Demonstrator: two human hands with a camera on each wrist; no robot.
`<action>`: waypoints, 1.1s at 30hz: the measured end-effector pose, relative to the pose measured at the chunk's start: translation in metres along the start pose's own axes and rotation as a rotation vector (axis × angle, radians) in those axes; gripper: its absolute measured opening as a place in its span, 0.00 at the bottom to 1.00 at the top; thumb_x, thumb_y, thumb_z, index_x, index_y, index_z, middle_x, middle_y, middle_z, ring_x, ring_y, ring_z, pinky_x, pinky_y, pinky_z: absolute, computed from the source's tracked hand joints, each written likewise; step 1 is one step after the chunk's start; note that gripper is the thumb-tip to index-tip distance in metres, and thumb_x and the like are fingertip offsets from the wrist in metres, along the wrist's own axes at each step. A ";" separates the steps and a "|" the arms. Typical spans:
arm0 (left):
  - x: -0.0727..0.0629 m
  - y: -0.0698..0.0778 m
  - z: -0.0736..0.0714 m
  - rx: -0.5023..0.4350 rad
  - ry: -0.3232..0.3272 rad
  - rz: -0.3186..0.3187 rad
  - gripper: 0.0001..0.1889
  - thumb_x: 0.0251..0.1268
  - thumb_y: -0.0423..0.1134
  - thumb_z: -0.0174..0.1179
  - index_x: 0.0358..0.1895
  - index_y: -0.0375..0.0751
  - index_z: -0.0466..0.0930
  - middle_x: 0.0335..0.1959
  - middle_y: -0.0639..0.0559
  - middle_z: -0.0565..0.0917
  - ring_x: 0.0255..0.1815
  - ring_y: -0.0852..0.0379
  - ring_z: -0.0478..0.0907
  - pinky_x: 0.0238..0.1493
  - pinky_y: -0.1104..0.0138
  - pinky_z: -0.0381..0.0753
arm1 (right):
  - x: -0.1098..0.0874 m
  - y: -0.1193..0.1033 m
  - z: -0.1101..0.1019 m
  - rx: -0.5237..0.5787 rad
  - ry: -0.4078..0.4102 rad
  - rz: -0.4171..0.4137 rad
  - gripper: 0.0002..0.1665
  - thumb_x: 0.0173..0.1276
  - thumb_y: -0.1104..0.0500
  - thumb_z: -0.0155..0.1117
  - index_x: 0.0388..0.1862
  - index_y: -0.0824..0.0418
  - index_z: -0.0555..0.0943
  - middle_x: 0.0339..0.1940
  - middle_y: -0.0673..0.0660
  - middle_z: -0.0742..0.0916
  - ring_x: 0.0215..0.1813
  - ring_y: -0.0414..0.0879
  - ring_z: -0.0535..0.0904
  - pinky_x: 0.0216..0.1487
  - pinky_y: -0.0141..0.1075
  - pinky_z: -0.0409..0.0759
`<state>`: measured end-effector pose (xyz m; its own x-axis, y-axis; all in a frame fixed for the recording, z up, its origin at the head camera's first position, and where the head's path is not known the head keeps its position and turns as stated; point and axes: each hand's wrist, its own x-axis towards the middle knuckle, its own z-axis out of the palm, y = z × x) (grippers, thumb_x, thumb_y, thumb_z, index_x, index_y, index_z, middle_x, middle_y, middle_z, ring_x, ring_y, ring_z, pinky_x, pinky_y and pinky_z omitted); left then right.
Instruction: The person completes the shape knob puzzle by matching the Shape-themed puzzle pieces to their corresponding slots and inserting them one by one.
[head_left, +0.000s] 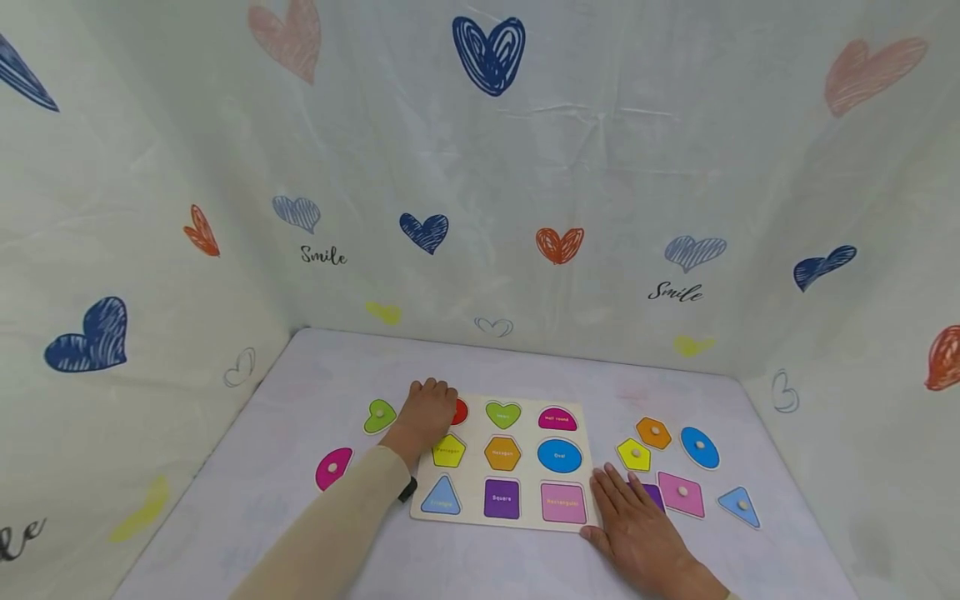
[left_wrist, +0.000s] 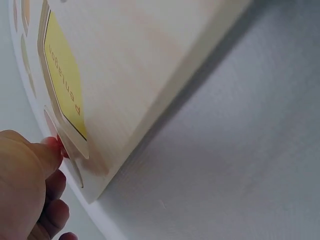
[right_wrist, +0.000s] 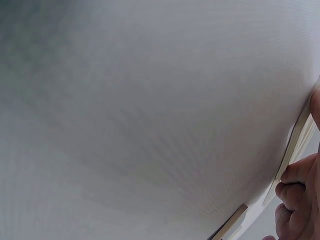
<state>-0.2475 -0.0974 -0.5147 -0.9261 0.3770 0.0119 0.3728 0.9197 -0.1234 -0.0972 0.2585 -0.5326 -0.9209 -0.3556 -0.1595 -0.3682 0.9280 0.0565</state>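
Observation:
A wooden shape puzzle board (head_left: 474,431) lies on the table, with coloured, labelled shape recesses. My left hand (head_left: 426,414) is over its top left corner, covering part of a red round piece (head_left: 461,412). In the left wrist view, thumb and finger pinch the red knob (left_wrist: 64,149) of this piece at its recess, beside the yellow pentagon recess (left_wrist: 65,75). Whether the piece sits fully flat is hard to tell. My right hand (head_left: 636,529) lies with straight fingers at the board's lower right edge, partly hiding a purple square piece (head_left: 655,495).
Left of the board lie a green heart piece (head_left: 379,416) and a magenta half-round piece (head_left: 333,468). To the right are an orange hexagon (head_left: 654,433), yellow pentagon (head_left: 634,455), blue oval (head_left: 700,448), pink rectangle (head_left: 682,495) and blue triangle (head_left: 740,507). A heart-printed cloth (head_left: 480,167) surrounds the table.

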 end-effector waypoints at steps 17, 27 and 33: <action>-0.001 0.000 0.003 0.035 0.010 -0.006 0.23 0.69 0.40 0.72 0.62 0.38 0.79 0.49 0.45 0.81 0.51 0.46 0.71 0.58 0.54 0.77 | 0.001 0.001 0.002 -0.011 0.009 -0.004 0.49 0.76 0.28 0.54 0.83 0.59 0.66 0.85 0.59 0.69 0.87 0.58 0.58 0.85 0.59 0.56; -0.002 0.000 0.002 0.058 0.011 -0.004 0.23 0.69 0.42 0.73 0.62 0.38 0.78 0.49 0.45 0.80 0.51 0.46 0.71 0.59 0.54 0.77 | 0.000 0.001 0.002 -0.011 0.007 0.000 0.50 0.76 0.28 0.54 0.83 0.58 0.65 0.85 0.58 0.69 0.87 0.57 0.57 0.86 0.58 0.56; -0.001 0.001 0.001 0.067 0.006 -0.001 0.23 0.70 0.41 0.71 0.63 0.38 0.78 0.50 0.45 0.80 0.52 0.46 0.71 0.60 0.54 0.77 | 0.000 0.001 0.001 -0.005 0.012 0.000 0.50 0.76 0.27 0.53 0.83 0.58 0.65 0.85 0.57 0.69 0.87 0.58 0.57 0.86 0.58 0.55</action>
<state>-0.2463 -0.0973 -0.5157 -0.9261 0.3768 0.0175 0.3670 0.9108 -0.1893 -0.0976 0.2596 -0.5332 -0.9223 -0.3571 -0.1476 -0.3690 0.9274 0.0617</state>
